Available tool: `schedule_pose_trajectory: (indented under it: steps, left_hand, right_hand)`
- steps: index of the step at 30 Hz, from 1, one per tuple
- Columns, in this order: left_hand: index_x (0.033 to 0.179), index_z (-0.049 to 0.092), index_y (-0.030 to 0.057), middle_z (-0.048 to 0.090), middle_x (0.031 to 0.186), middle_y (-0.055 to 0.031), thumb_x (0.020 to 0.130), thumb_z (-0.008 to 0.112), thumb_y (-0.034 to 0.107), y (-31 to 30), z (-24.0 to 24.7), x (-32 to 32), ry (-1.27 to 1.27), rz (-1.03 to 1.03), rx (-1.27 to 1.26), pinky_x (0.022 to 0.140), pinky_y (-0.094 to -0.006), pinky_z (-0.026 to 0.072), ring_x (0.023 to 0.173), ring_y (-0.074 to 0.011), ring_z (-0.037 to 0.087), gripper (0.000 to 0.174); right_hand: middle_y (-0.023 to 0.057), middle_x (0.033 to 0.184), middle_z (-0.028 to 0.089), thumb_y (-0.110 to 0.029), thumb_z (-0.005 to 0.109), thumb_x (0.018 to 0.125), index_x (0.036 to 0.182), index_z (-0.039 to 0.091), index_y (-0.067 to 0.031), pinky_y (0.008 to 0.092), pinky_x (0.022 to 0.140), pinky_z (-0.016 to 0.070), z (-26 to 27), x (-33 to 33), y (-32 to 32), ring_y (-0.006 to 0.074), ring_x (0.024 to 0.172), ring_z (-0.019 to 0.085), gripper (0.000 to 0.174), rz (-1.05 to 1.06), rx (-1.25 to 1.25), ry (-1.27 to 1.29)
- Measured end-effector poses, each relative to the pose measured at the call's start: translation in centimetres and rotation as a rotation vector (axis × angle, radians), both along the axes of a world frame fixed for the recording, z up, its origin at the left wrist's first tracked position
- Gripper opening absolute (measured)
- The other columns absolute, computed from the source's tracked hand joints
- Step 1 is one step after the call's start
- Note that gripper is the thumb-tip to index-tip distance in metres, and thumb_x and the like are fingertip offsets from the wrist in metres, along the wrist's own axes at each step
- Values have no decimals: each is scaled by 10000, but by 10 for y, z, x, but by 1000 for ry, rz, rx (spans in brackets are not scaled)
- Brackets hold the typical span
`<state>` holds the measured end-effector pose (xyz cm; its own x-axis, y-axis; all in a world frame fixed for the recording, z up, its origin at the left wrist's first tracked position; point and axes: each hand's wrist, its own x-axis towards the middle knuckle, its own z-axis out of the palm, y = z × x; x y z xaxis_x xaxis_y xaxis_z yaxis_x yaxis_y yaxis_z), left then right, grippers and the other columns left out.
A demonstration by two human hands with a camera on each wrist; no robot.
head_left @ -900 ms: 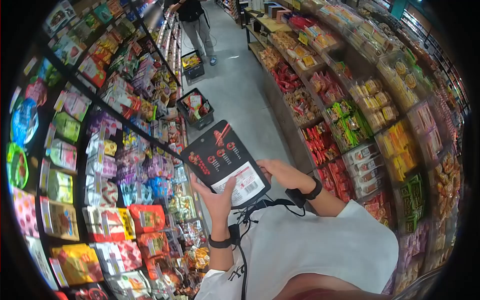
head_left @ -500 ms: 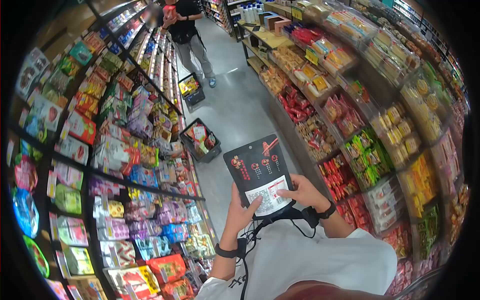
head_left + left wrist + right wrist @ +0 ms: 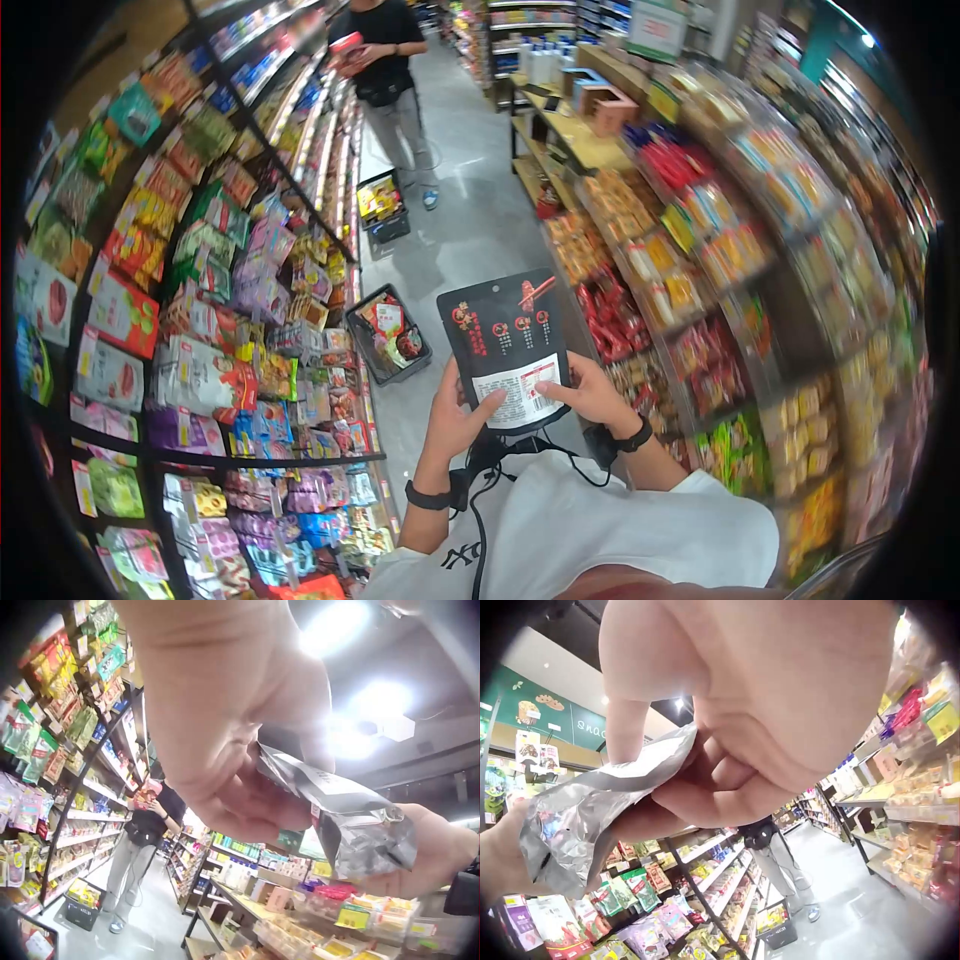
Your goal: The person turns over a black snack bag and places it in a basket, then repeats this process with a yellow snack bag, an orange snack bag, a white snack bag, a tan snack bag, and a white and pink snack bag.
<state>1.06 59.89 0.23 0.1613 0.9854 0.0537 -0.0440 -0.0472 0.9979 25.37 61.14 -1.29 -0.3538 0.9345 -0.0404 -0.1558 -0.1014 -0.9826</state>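
Observation:
A black snack pouch (image 3: 497, 318) with red print and a white label is held up in front of the chest. My left hand (image 3: 457, 418) grips its left edge, thumb lying on the label and fingers behind. My right hand (image 3: 590, 392) holds the right edge the same way, thumb on the label near the barcode. In the left wrist view the silvery bottom end of the pouch (image 3: 367, 832) faces the camera, with the left hand (image 3: 232, 712) curled round its side. The right wrist view shows the right hand (image 3: 742, 712) curled round the opposite side.
Shelves of bagged snacks (image 3: 210, 370) line the left. Bins of small packaged foods (image 3: 700, 360) run along the right. On the aisle floor stand a black basket (image 3: 388, 335) with packages and another basket (image 3: 382, 205) beyond it. Farther off, a person (image 3: 385, 90) holds a red package.
The pouch has turned from tilted to nearly upright. My right hand has moved from its lower corner to grip the right edge, thumb on the label. The head view has shifted up the aisle.

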Motion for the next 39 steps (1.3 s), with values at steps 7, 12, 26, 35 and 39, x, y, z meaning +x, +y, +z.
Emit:
schedule_pose_trajectory:
  steps: [7,12,26,35,39]
  left_hand:
    - [1516,349,18,618,1331,-150,939,744,109,142,-2,-67,-25,135,133,1007,-368,520,1190,-222,640,705]
    - [1518,327,17,632,1303,-150,959,716,118,247,14,-123,24,122,131,953,-353,542,1150,-217,664,689]
    - [1577,211,49,592,1355,-146,997,642,70,542,-7,-150,46,112,-23,986,-343,495,1169,-184,618,723]
    - [1526,290,2,705,1202,-157,1029,626,118,675,8,-169,42,373,5,854,-304,538,1040,-152,685,611]
    - [1517,312,0,711,1192,-150,1024,629,114,717,2,-200,-29,497,79,834,-297,545,1008,-153,696,597]
  right_hand:
    - [52,1127,721,-106,761,943,1270,635,36,273,856,550,8,-79,169,82,994,646,378,53,86,-69]
    - [63,1126,719,-69,755,935,1255,633,43,287,880,541,33,-125,283,100,1004,650,360,102,161,-179]
    - [46,1096,738,-102,775,921,1282,649,29,273,856,539,18,-150,597,80,977,656,404,93,105,-215]
    - [55,1075,736,-121,790,912,1261,655,34,258,826,525,48,-194,780,83,952,659,405,285,157,-260]
    - [60,1078,738,-135,796,916,1265,652,25,267,829,530,35,-239,836,87,951,663,410,366,144,-215]
